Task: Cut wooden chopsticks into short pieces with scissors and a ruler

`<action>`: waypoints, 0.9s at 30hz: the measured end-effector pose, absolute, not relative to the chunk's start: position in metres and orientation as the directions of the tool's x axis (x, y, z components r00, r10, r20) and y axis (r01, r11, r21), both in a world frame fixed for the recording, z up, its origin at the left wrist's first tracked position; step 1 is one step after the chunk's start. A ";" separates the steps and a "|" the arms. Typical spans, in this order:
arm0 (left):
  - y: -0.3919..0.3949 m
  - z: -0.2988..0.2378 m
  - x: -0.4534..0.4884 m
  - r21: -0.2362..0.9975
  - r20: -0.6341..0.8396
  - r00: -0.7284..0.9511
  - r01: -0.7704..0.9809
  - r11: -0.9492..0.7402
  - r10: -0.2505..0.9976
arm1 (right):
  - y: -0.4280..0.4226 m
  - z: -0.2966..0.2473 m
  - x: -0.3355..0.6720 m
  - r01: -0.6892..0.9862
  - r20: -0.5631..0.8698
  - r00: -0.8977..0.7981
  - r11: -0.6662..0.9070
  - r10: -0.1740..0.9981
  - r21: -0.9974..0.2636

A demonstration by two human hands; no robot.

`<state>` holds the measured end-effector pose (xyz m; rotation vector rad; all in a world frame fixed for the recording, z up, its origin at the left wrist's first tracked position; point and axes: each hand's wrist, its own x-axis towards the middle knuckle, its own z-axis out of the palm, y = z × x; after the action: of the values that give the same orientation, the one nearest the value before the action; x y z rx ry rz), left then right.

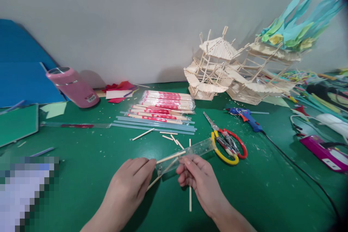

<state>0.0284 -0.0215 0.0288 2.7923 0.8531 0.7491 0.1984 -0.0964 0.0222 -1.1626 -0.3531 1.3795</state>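
Note:
My left hand (pixel 127 183) is closed, its fingertips on the near end of a thin wooden stick (pixel 171 157). That stick lies along a clear plastic ruler (pixel 199 147), tilted up to the right. With thumb and fingers pinched, my right hand (pixel 199 179) grips the ruler's lower edge near its middle. Another wooden stick (pixel 154 183) slants beneath the ruler, and a third stick (pixel 190 199) lies upright in view under my right hand. Red-and-yellow-handled scissors (pixel 228 145) lie partly open at the ruler's right end. Short cut sticks (pixel 174 139) are scattered just beyond.
Packs of sticks (pixel 168 99) and blue glue sticks (pixel 154 125) lie ahead. Wooden pavilion models (pixel 212 72) stand behind, right of a pink cup (pixel 73 87). A blue glue gun (pixel 246 116) trails its cord down the right side. A pixelated object (pixel 24 192) is at lower left.

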 end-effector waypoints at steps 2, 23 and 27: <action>-0.021 0.029 0.029 0.258 0.421 0.718 0.491 -0.832 0.554 | -0.096 0.022 0.198 -0.568 -0.412 0.245 -0.214 0.878 -0.795; -0.022 0.030 0.029 0.212 0.453 0.712 0.498 -0.841 0.536 | -0.096 0.024 0.198 -0.580 -0.396 0.249 -0.192 0.884 -0.792; -0.022 0.030 0.029 0.214 0.465 0.711 0.487 -0.847 0.527 | -0.097 0.023 0.198 -0.581 -0.394 0.250 -0.189 0.885 -0.792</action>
<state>0.0290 -0.0219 0.0298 2.8362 0.8416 0.8065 0.1978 -0.0967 0.0234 -1.1340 -0.3541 1.3644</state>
